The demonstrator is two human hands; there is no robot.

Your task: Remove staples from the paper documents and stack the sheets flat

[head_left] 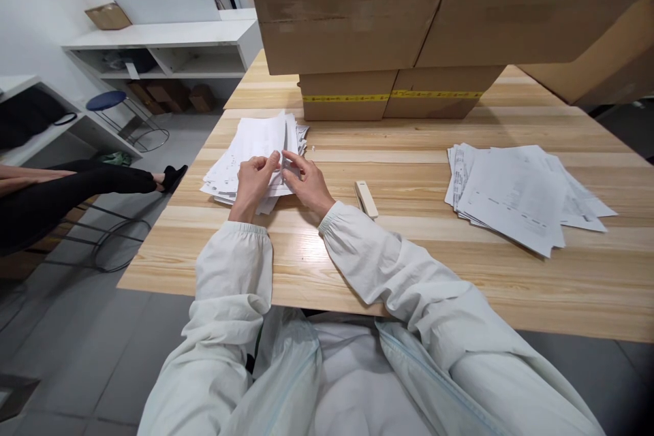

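Observation:
A messy stack of printed paper sheets [250, 143] lies on the left part of the wooden table. Over its near right side, my left hand [254, 180] pinches the edge of a top sheet between thumb and fingers. My right hand [308, 180] faces it from the right, its thumb and index finger at the same raised sheet edge. A cream stapler [366, 199] rests on the wood just right of my right hand, touched by neither hand. Farther right lies a second loose pile of printed sheets [516, 197], fanned out unevenly.
Large cardboard boxes [352, 7] are stacked at the table's back, smaller taped ones [342, 97] beneath. Left of the table [204, 266], a seated person's legs [86, 180] show. A blue round stool [106, 101] and white shelves [204, 34] stand beyond.

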